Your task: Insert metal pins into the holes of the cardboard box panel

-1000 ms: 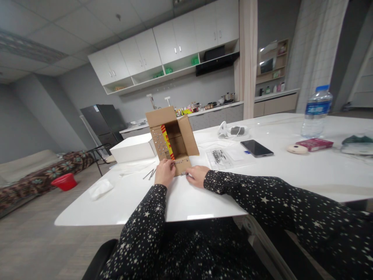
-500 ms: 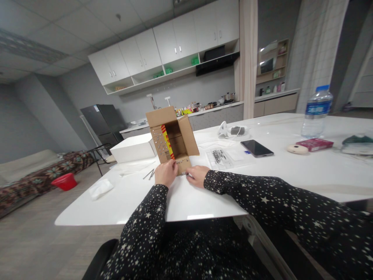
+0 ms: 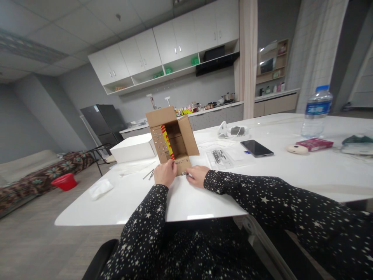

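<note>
My left hand (image 3: 164, 173) pinches near flap of cardboard box (image 3: 171, 137); right hand (image 3: 198, 175) beside flap, fingers closed on small metal piece (image 3: 184, 174) lying crosswise.

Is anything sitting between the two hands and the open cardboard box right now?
Nothing visible. The left hand is already against the cardboard box's near flap, and the right hand rests on the table just beside it, by a small metal piece. The loose nails lie off to the left.
</note>
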Available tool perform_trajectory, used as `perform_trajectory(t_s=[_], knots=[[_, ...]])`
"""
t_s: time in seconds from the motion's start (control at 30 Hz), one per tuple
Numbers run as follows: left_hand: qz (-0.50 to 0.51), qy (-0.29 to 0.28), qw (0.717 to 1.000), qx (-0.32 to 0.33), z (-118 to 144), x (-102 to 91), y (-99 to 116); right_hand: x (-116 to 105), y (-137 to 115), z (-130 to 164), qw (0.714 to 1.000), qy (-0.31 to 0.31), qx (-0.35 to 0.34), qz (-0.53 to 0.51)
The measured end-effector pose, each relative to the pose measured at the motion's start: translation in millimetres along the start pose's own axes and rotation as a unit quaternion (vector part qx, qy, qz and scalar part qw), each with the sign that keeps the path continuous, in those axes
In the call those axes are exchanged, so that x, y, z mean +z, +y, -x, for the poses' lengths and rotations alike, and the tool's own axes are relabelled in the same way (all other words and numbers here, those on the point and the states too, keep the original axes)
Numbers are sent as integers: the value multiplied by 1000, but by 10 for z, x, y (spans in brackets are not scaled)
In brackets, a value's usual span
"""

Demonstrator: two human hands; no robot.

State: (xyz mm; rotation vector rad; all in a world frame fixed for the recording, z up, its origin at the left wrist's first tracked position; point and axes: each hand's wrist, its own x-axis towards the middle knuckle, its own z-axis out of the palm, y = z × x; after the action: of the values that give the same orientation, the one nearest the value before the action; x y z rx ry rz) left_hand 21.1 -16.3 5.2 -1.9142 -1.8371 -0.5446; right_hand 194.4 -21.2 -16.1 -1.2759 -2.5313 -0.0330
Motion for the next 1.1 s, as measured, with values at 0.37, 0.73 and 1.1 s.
perform_trajectory(t_s=[0.37,0.73,1.1], knots=[[23,-23,999,23,2,-5,-5,-16,-3,6,1000,-6,0,4],[25,-24,999,38,10,-25,11,-12,-8,4,1000,-8,7,3],[79,2,994,75,2,17,-8,-28,-9,5,1000,-7,4,-4]])
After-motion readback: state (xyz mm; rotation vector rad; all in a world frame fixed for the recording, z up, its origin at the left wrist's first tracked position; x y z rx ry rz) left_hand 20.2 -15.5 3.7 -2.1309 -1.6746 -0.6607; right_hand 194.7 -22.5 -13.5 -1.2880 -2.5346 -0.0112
